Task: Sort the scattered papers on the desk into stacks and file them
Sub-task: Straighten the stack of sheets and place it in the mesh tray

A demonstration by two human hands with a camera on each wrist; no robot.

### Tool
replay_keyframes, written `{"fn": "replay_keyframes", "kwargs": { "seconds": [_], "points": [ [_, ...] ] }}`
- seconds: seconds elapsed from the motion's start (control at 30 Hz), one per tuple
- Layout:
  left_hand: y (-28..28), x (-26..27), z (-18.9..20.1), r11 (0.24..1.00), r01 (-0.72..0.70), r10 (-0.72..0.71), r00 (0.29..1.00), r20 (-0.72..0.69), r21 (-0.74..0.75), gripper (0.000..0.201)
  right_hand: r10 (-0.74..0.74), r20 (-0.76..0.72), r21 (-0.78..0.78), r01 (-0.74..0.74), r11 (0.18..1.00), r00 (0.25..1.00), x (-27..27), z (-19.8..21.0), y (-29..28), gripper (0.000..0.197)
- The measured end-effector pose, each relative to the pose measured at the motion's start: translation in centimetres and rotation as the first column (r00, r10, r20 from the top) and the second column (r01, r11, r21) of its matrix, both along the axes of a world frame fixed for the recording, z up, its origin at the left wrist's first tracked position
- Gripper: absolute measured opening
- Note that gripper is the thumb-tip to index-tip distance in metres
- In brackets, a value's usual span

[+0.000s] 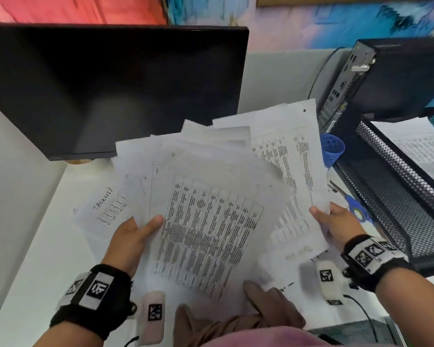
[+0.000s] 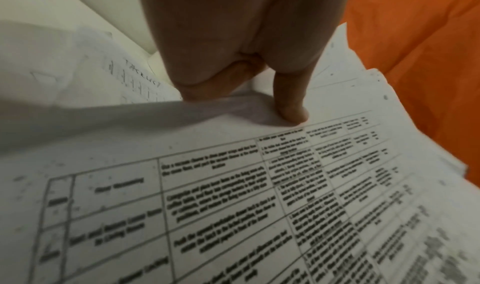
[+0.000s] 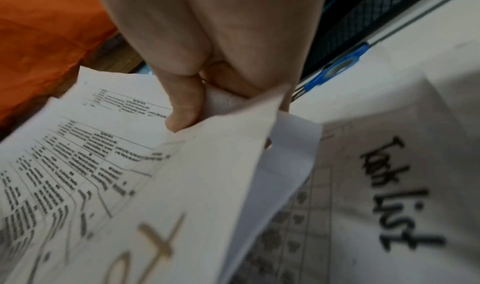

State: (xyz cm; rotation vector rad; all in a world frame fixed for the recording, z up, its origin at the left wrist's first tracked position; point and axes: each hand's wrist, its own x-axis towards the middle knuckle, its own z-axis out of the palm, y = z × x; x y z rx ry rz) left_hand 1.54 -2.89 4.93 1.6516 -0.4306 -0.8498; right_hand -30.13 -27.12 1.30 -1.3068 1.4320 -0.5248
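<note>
A fanned bundle of printed papers (image 1: 211,196) is held up over the white desk (image 1: 48,246), its top sheet carrying a dense table (image 2: 233,196). My left hand (image 1: 135,234) grips the bundle's left edge, thumb (image 2: 291,111) on top. At the right edge, my right hand (image 1: 336,224) pinches several sheets (image 3: 130,165) between thumb and fingers. A handwritten "Tasklist" sheet (image 1: 105,206) lies flat on the desk at the left. Another "Task List" sheet (image 3: 389,196) lies under the right hand.
A dark monitor (image 1: 110,91) stands behind the papers. At the right are a black mesh tray (image 1: 398,196) holding printed sheets, a computer case (image 1: 386,78), a blue mesh cup (image 1: 332,149) and blue-handled scissors (image 1: 356,209). Brown cloth (image 1: 248,314) lies at the near edge.
</note>
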Motion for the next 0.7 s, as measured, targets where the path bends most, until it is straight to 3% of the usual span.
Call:
{"fn": "replay_keyframes", "kwargs": {
  "seconds": [0.07, 0.17, 0.23, 0.37, 0.5, 0.6, 0.7],
  "points": [
    [-0.8, -0.6, -0.1, 1.000, 0.021, -0.021, 1.000, -0.016, 0.010, 0.017, 0.073, 0.056, 0.020, -0.074, 0.997, 0.996, 1.0, -0.5, 0.7, 0.024],
    [-1.7, -1.1, -0.7, 0.998, 0.050, -0.048, 0.998, -0.044, 0.037, 0.025, 0.142, 0.107, 0.027, -0.146, 0.989, 0.984, 2.5, 0.4, 2.4, 0.006],
    [-2.0, -1.4, -0.7, 0.993, 0.103, -0.100, 0.994, -0.048, 0.066, 0.038, 0.214, 0.103, 0.008, -0.216, 0.976, 0.971, 3.3, 0.7, 3.4, 0.007],
    [-2.9, -2.4, -0.6, 0.995, 0.091, -0.086, 0.992, -0.092, 0.052, 0.038, 0.279, 0.124, 0.029, -0.284, 0.958, 0.952, 4.0, 0.6, 4.5, 0.016],
    [-3.1, -3.2, -0.9, 0.995, 0.104, -0.102, 0.990, -0.101, 0.012, 0.037, 0.391, 0.056, 0.089, -0.395, 0.914, 0.919, 3.9, -0.6, 5.1, 0.026],
    [-2.9, -3.4, -1.6, 0.982, 0.178, -0.176, 0.984, -0.039, 0.060, 0.051, 0.443, -0.038, 0.156, -0.433, 0.888, 0.896, 3.5, -1.3, 5.0, 0.017],
    [-3.0, -3.1, -2.8, 0.971, 0.188, -0.186, 0.982, -0.025, 0.149, 0.039, 0.534, -0.180, 0.203, -0.500, 0.842, 0.826, 3.1, -2.0, 4.8, 0.022]
  ]
}}
